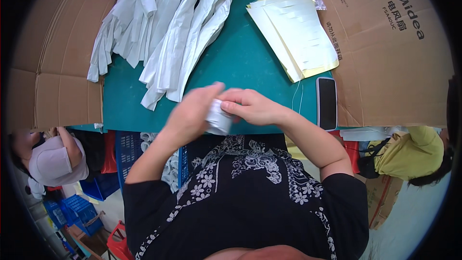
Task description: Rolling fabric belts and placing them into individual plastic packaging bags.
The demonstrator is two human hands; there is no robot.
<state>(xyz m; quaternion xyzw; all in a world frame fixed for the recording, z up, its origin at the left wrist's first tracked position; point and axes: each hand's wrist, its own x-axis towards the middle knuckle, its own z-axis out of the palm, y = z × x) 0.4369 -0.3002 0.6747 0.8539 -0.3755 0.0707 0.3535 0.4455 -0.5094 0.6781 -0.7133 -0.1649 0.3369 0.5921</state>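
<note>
Just over the near edge of the green table, both my hands meet around a small white roll [219, 119] of wound, flat strip material. My right hand [254, 107] is closed on its upper right side, with the thumb pressed on top. Slightly blurred by motion, my left hand [188, 116] curls against the roll's left side; its fingertips are partly hidden. Long white strips [168, 38] lie in a loose, overlapping bunch on the table beyond my left hand.
A stack of white and yellow sheets [301, 38] lies at the far right, with a phone [327, 102] nearer me. Cardboard panels [390, 48] flank the green table [240, 62]. A blue basket [129, 151] holds white rolls below left. Other people sit on both sides.
</note>
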